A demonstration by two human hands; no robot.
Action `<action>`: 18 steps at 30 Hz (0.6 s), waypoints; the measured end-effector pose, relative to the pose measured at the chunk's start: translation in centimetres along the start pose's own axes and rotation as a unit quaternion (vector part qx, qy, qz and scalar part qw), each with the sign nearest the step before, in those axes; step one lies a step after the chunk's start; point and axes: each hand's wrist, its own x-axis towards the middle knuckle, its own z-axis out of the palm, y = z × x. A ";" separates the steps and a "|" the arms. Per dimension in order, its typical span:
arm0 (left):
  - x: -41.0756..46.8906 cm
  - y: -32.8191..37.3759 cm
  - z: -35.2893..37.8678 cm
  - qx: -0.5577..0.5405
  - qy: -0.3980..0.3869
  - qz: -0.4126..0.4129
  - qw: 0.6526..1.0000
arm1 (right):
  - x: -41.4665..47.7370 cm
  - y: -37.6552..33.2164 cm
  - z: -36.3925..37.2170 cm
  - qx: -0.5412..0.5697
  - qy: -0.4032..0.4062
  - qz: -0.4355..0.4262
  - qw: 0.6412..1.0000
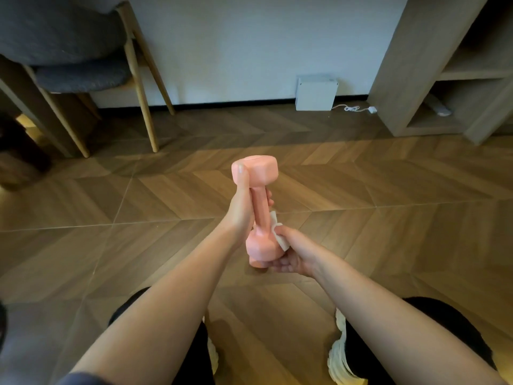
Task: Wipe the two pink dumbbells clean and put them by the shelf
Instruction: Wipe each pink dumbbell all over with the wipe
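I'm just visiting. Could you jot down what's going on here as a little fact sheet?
Held item: pink hexagon-ended dumbbell, held between both hands
Left hand: grips the dumbbell's handle, thumb up on the far end
Right hand: cups the near end, thumb pressing a white wipe on it
Second dumbbell: not in view
Shelf: wooden shelf unit, far right by the wall
Also there: grey cushioned chair, white box

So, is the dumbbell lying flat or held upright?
Roughly upright: the dumbbell stands on end in the left hand, right hand holding a cloth to it.
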 end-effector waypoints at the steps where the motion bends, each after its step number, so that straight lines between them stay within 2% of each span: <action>1: -0.6 0.6 0.1 0.002 0.000 0.005 1.000 | -1.0 -0.2 0.2 0.003 -0.002 -0.010 1.000; 6: -4.4 4.9 1.6 -0.001 -0.005 0.032 0.999 | -6.5 -1.4 0.5 -0.019 -0.009 -0.063 0.998; 12: -8.4 8.5 3.7 0.012 -0.046 0.070 0.996 | -12.2 -2.5 0.2 -0.015 0.001 -0.098 0.995; 18: -9.9 10.6 3.8 0.005 -0.051 0.116 0.992 | -14.9 -3.8 1.0 -0.012 0.026 -0.108 0.994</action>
